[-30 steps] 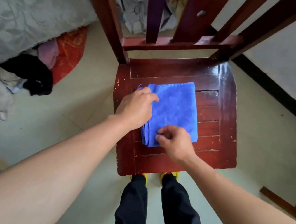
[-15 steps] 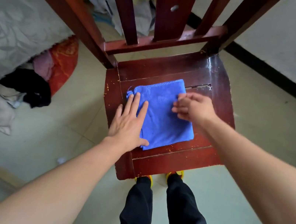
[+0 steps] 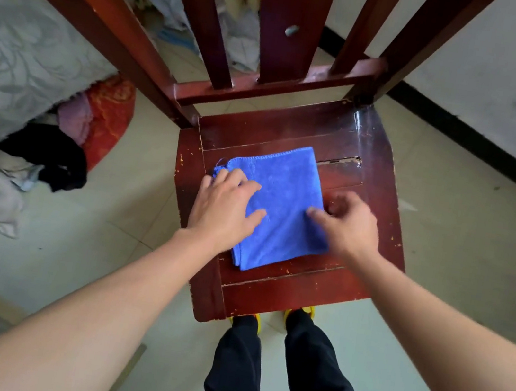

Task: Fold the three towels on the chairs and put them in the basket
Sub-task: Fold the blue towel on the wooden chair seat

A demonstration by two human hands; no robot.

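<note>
The towel [image 3: 282, 206] lies on the chair [image 3: 369, 186] seat, left hand [image 3: 226, 204] on its left part, right hand [image 3: 346, 224] at its right edge.

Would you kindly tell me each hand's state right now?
Left hand: open, flat on the blue towel.
Right hand: blurred, cannot tell.

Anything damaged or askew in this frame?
Yes. The chair seat has a splintered gap in a slat at its far right, just beyond the blue towel, and chipped paint along its edges. The towel lies askew to the seat slats.
</note>
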